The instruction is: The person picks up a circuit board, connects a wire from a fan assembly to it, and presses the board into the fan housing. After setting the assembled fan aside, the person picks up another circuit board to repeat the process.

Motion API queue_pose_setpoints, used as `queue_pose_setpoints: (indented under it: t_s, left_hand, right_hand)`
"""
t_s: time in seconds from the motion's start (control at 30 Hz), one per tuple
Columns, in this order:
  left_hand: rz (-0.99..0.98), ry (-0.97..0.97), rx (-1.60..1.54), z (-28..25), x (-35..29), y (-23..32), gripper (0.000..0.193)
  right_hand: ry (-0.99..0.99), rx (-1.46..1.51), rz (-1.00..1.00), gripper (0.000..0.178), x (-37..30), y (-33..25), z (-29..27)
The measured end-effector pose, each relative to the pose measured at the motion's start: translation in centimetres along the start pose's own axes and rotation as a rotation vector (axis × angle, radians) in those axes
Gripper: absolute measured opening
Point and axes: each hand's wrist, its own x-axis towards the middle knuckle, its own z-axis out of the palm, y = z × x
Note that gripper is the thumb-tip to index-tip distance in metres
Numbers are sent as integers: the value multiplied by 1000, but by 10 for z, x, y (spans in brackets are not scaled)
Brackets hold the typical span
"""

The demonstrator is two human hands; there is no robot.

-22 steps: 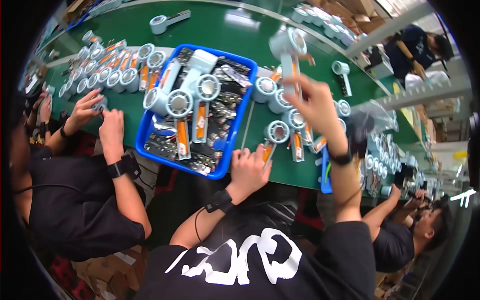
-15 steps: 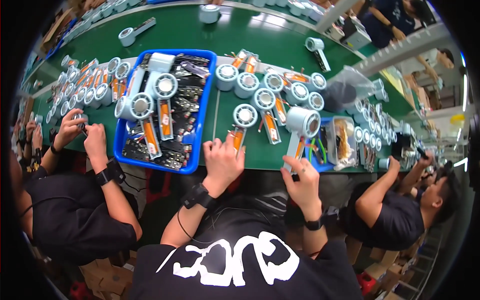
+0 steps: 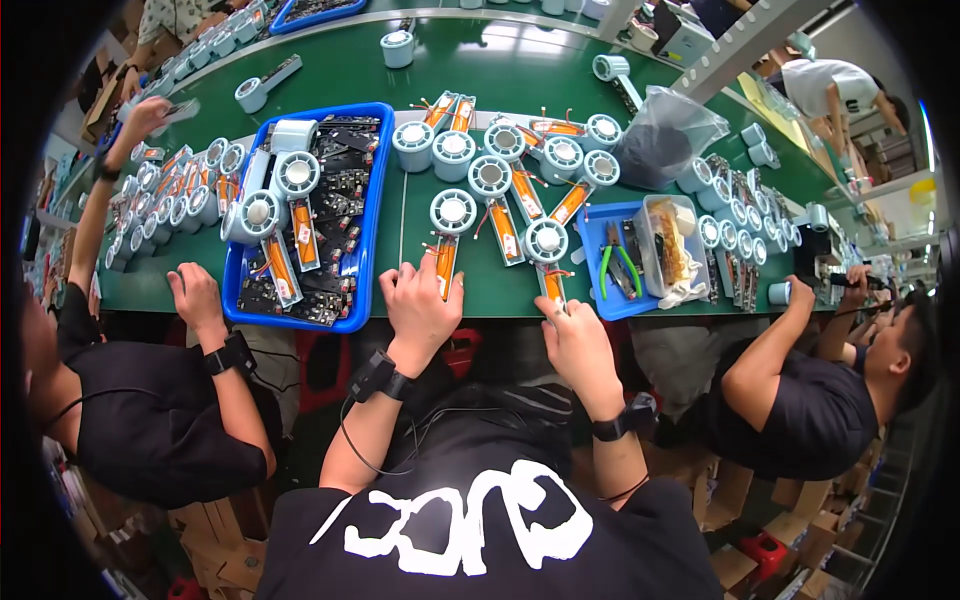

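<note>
On the green bench, a light-blue handheld fan [image 3: 453, 212] lies with its round head away from me and its handle opened, showing an orange battery. My left hand [image 3: 422, 305] straddles the near end of that handle, thumb on one side and fingers on the other. To its right, a second open handheld fan [image 3: 546, 240] lies in the same direction. My right hand [image 3: 582, 350] pinches the end of its handle between thumb and fingers. Several more open fans [image 3: 490, 175] with batteries and thin red wires lie close together just beyond.
At left, a blue tray [image 3: 375, 215] holds black circuit boards and fans. A smaller blue tray [image 3: 592, 215] at right holds green-handled pliers [image 3: 620, 272] and a clear box [image 3: 672, 245]. Behind it stands a plastic bag [image 3: 670, 140] with dark contents. Co-workers sit on both sides.
My right hand has brought its fan down and left onto the bench, turning the opened handle upward. The left co-worker's arm now reaches toward the back. The view has shifted slightly.
</note>
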Motion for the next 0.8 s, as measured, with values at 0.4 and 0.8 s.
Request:
queue_pose_setpoints:
  t_s: [0.4,0.8]
  left_hand:
    - [23,18,-3,-1,-3,-4,43]
    - [49,-80,-97,-17,-7,2,61]
  right_hand:
    - [135,-65,-14,52,8,-10,-9]
    - [194,626,134,40,38,-72,51]
